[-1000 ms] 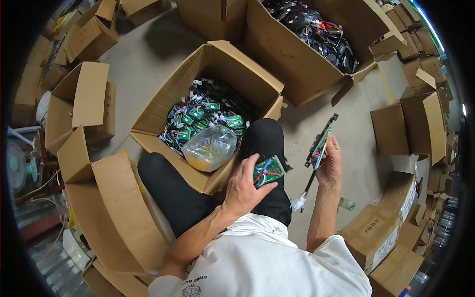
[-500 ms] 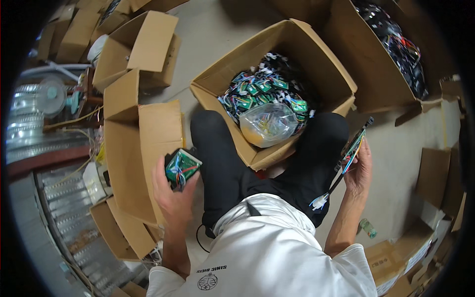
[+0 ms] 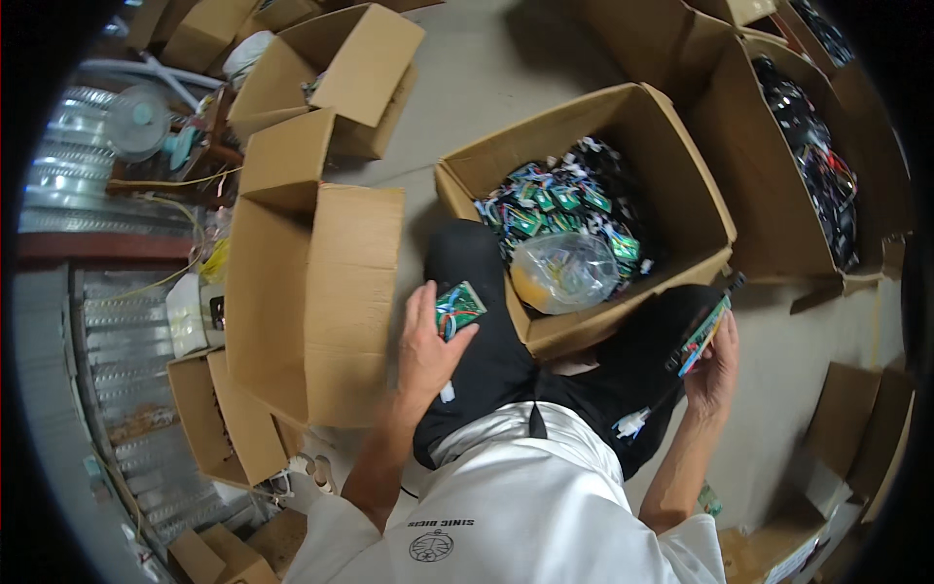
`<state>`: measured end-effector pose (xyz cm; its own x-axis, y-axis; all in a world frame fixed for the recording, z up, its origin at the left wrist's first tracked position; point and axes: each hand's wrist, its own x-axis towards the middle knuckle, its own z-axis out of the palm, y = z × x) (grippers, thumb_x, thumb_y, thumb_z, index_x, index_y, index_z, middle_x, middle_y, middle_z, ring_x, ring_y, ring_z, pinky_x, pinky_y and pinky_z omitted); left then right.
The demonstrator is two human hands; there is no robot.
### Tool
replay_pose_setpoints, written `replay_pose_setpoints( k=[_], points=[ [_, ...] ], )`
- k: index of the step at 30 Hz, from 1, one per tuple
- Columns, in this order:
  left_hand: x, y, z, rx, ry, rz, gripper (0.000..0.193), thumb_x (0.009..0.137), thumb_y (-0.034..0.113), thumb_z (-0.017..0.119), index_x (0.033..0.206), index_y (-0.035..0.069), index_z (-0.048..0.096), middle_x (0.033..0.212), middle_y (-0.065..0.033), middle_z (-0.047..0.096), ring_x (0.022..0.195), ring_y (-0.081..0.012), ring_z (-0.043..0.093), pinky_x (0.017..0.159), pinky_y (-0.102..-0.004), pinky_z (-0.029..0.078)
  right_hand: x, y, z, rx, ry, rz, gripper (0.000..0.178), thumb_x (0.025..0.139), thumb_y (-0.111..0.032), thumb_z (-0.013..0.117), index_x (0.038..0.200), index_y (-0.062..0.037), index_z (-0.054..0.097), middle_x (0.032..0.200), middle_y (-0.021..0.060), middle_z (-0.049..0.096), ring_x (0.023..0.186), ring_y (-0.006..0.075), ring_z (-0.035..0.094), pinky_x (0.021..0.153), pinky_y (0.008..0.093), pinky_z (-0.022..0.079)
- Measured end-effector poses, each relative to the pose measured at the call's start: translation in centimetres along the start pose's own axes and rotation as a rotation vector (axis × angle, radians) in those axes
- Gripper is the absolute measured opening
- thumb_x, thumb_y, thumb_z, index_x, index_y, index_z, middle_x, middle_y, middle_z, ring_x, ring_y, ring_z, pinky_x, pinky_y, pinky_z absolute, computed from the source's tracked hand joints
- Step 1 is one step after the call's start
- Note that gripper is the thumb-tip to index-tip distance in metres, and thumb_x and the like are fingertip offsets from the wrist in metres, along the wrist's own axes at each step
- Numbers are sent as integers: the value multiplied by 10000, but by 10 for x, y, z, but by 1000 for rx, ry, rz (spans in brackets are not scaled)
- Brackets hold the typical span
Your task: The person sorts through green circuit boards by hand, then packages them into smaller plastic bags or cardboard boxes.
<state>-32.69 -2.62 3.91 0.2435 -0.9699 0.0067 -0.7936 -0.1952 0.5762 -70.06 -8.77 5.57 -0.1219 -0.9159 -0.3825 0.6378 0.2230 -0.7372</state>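
Note:
My left hand (image 3: 425, 355) is closed around a green circuit board (image 3: 459, 308) with red and blue wires, over my left thigh. On the other side, my right hand (image 3: 715, 375) grips a second wired circuit board (image 3: 702, 341), tilted almost edge-on above my right thigh. A dark cable hangs from it, with a white connector (image 3: 632, 423) at its end. Past my knees stands an open cardboard box (image 3: 686, 165). It holds a heap of green wired boards (image 3: 559, 200) and a clear plastic bag (image 3: 574, 277) whose contents are partly yellowish.
Left of me, a cardboard box (image 3: 268, 292) stands open with a flap (image 3: 352, 302) folded toward my left arm. Another open box (image 3: 365, 73) is beyond it. At the far right, a large box (image 3: 749, 185) contains black bagged items (image 3: 812, 146). More cartons (image 3: 846, 419) lie at the right.
My left hand has moved right with its board, from beside my knee to over my left thigh. The right hand still holds its board. The whole view has shifted.

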Motion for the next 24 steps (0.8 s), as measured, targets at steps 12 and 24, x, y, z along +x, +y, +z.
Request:
replay_pose_setpoints(
  k=[12,24],
  points=[
    [2,16,-27,12,-26,-67,946,708,237,879,1454,-47,373,1441,-243,422,1304,-413,464,1069,-452,424,16,6,26,-86,-66,50,173,1002,-236,623,1039,-67,615,726,-71,556,548,-11,416,499,151,369],
    [21,99,17,-1204,-110,-307,239,1031,120,543,1209,-37,565,1034,-91,680,904,-144,663,823,-282,540,54,15,120,-808,-602,190,200,930,-169,730,1048,-14,684,829,-10,655,723,55,592,640,237,516]
  ],
)
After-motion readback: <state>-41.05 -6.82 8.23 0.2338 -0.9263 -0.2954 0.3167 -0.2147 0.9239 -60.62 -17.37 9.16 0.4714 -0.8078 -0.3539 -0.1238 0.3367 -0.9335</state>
